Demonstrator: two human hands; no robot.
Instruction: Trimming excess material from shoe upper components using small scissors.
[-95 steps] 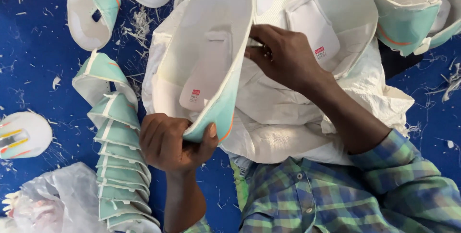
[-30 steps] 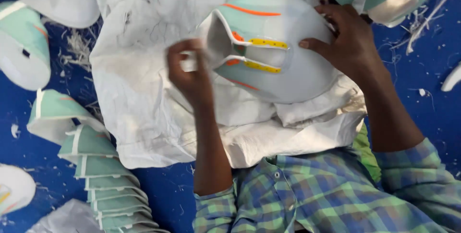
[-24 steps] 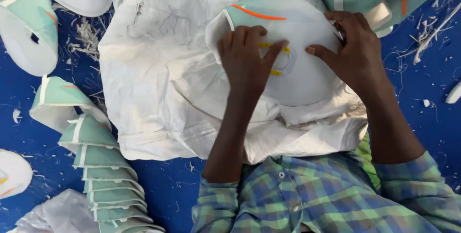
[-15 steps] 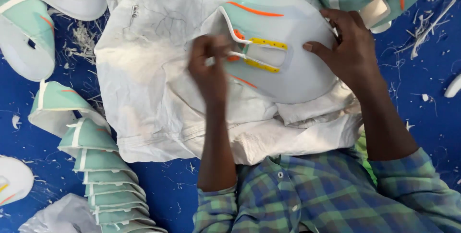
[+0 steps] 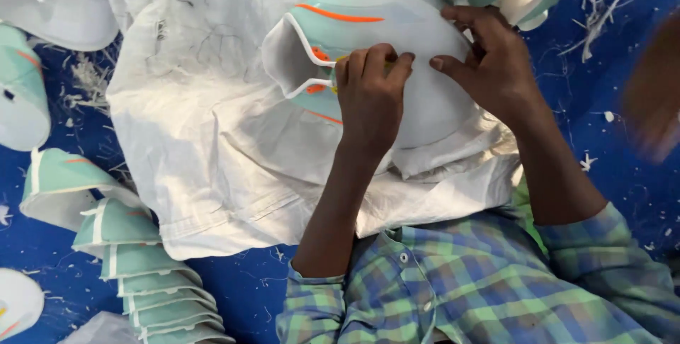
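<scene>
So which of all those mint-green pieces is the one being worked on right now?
Start at the big white cloth spread over the blue floor. Near its top edge lies one mint-and-white shoe upper with orange lines, pressed flat by the left hand and steadied by the right hand. Unlike the stacked uppers at lower left, it lies alone on the cloth, under both hands.

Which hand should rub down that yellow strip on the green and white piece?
Probably the left hand: its fingers already lie over the strip on the shoe piece, while the right hand grips the piece's far edge.
</scene>
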